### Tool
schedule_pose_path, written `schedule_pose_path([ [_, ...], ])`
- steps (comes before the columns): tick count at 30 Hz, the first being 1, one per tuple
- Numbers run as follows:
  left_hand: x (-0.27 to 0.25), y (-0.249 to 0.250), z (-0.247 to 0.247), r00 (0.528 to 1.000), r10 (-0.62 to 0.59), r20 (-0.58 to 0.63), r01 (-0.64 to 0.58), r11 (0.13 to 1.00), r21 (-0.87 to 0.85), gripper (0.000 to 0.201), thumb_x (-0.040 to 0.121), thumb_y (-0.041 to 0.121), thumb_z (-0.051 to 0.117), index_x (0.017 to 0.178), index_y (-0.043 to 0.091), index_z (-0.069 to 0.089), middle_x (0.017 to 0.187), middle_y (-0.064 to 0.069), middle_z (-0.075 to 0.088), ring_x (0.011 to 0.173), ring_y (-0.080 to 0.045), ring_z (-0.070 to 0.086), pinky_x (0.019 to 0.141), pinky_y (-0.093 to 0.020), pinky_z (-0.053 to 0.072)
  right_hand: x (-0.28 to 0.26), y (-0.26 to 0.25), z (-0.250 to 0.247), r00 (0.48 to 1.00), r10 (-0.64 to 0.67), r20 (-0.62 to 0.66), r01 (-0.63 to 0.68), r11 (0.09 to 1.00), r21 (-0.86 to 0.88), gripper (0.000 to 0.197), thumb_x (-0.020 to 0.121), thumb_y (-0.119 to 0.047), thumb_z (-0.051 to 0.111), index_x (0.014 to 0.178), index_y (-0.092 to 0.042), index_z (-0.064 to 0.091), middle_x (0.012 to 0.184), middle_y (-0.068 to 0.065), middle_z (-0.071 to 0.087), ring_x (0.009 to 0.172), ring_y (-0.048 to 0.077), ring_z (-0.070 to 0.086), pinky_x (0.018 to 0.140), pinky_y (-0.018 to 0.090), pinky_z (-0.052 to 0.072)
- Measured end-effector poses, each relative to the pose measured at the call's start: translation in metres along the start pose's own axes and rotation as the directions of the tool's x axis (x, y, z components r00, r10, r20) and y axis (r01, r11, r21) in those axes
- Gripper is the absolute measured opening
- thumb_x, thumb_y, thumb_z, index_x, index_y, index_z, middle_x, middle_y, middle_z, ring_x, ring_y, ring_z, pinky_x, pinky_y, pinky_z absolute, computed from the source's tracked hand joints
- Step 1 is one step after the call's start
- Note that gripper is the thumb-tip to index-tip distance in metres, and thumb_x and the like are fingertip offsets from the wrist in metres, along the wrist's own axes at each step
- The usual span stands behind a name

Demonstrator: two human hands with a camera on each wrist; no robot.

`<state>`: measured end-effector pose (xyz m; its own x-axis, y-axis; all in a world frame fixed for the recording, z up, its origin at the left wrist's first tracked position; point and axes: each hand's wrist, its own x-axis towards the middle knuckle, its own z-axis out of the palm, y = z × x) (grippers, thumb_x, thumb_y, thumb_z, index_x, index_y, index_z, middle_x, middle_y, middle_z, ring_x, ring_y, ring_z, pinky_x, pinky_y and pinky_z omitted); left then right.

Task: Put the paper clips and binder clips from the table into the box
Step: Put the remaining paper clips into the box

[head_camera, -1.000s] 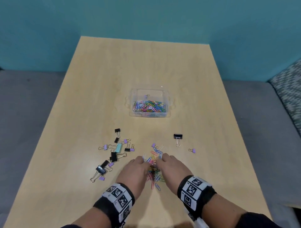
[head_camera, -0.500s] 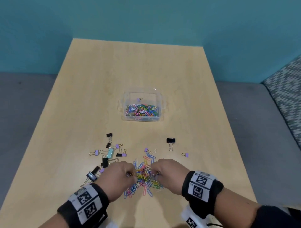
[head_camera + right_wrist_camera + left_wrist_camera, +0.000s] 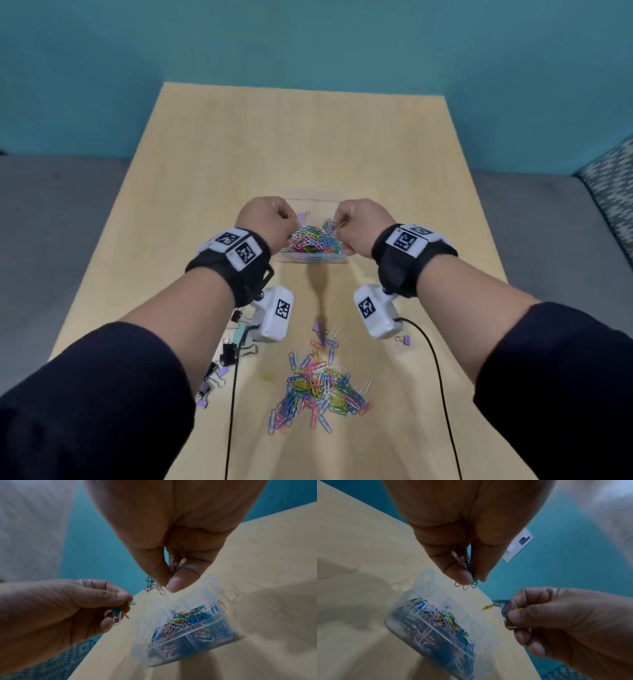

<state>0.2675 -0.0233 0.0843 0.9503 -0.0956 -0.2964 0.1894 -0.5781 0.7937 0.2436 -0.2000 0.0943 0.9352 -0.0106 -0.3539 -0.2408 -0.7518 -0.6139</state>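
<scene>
The head camera is looking forward and down from above the near edge of the bench [image 3: 212, 164], taking in its whole top up to the far edge and the wall. The left wrist camera is sitting close behind the left hand [image 3: 467, 534], facing along its fingers toward the far right corner. The right wrist camera is doing likewise behind the right hand [image 3: 180, 534], facing the far left. All three are sharing both hands and the box [image 3: 311, 257] [image 3: 436, 628] [image 3: 188, 628].
</scene>
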Motion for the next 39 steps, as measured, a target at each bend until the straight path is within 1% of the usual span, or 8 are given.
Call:
schedule_pose_path([
  [8,-0.024,-0.032,-0.009,0.999,-0.024,-0.040,0.022,0.997,-0.067,0.016,0.085,0.010,0.062,0.099,0.018,0.066,0.089,-0.001,0.063,0.069,-0.024,0.064,0.067,-0.032,0.057,-0.011,0.021,0.007,0.998,-0.058,-0.012,0.054,0.975,-0.214,0.033,0.088,-0.013,0.051,0.120,-0.015,0.061,0.114,0.007,0.064,0.102,0.027,0.058,0.087,0.034,0.045],
  [10,-0.058,-0.048,-0.012,1.000,-0.015,-0.015,0.015,1.000,-0.009,0.014,0.086,0.012,0.061,0.096,0.021,0.066,0.087,0.001,0.065,0.067,-0.022,0.066,0.054,-0.025,0.049,-0.042,0.041,0.016,0.995,-0.093,0.022,0.096,0.972,-0.214,0.032,0.088,-0.012,0.050,0.118,-0.015,0.062,0.114,0.008,0.063,0.102,0.028,0.058,0.087,0.034,0.044],
  [14,-0.140,-0.089,-0.004,0.978,-0.010,0.211,-0.062,0.941,0.331,0.006,0.084,0.027,0.060,0.083,0.022,0.064,0.081,0.006,0.060,0.071,-0.013,0.058,0.074,-0.031,0.046,-0.118,0.083,0.048,0.961,-0.109,0.254,0.185,0.937,-0.298,0.022,0.088,-0.020,0.048,0.107,-0.022,0.059,0.103,0.003,0.058,0.095,0.027,0.059,0.080,0.036,0.046],
  [21,-0.232,-0.140,0.032,0.822,0.060,0.567,-0.391,0.783,0.484,0.027,0.081,0.043,0.039,0.080,0.024,0.059,0.086,0.007,0.054,0.078,-0.014,0.058,0.068,-0.026,0.045,-0.206,0.110,0.098,0.812,-0.239,0.533,0.556,0.597,-0.578,0.025,0.050,-0.024,0.069,0.070,-0.025,0.054,0.075,-0.001,0.054,0.062,0.020,0.051,0.044,0.028,0.041],
  [26,-0.228,-0.134,0.062,0.860,0.272,0.432,-0.480,0.721,0.500,0.011,0.079,0.033,0.047,0.078,0.028,0.056,0.080,0.009,0.051,0.070,-0.015,0.057,0.055,-0.025,0.046,-0.194,0.081,0.124,0.775,-0.377,0.507,0.624,0.579,-0.525,0.030,0.056,-0.019,0.070,0.082,-0.023,0.055,0.085,0.003,0.055,0.074,0.024,0.052,0.054,0.032,0.046],
  [28,-0.223,-0.128,0.059,0.921,0.230,0.314,-0.367,0.782,0.503,0.006,0.081,0.033,0.053,0.081,0.027,0.050,0.085,0.006,0.047,0.075,-0.018,0.054,0.054,-0.032,0.047,-0.193,0.073,0.127,0.795,-0.396,0.459,0.598,0.638,-0.485,0.028,0.061,-0.015,0.067,0.084,-0.020,0.051,0.084,0.003,0.053,0.073,0.026,0.052,0.054,0.034,0.047],
  [32,-0.221,-0.133,0.049,0.972,0.048,0.230,-0.172,0.811,0.560,0.064,0.073,0.047,0.067,0.124,0.030,0.033,0.112,0.006,0.037,0.098,-0.017,0.037,0.077,-0.029,0.046,-0.202,0.078,0.118,0.961,-0.133,0.243,0.241,0.834,-0.497,0.040,0.080,-0.024,0.058,0.117,-0.021,0.041,0.111,0.003,0.042,0.097,0.028,0.048,0.063,0.036,0.045],
  [39,-0.203,-0.124,0.071,0.962,0.077,0.263,-0.221,0.788,0.574,0.080,0.078,0.042,0.068,0.143,0.027,0.024,0.126,0.001,0.033,0.108,-0.019,0.031,0.091,-0.029,0.039,-0.191,0.075,0.137,0.978,-0.056,0.200,0.138,0.896,-0.422,0.079,0.083,-0.044,0.061,0.145,-0.028,0.016,0.130,0.001,0.028,0.109,0.024,0.036,0.081,0.033,0.047],
])
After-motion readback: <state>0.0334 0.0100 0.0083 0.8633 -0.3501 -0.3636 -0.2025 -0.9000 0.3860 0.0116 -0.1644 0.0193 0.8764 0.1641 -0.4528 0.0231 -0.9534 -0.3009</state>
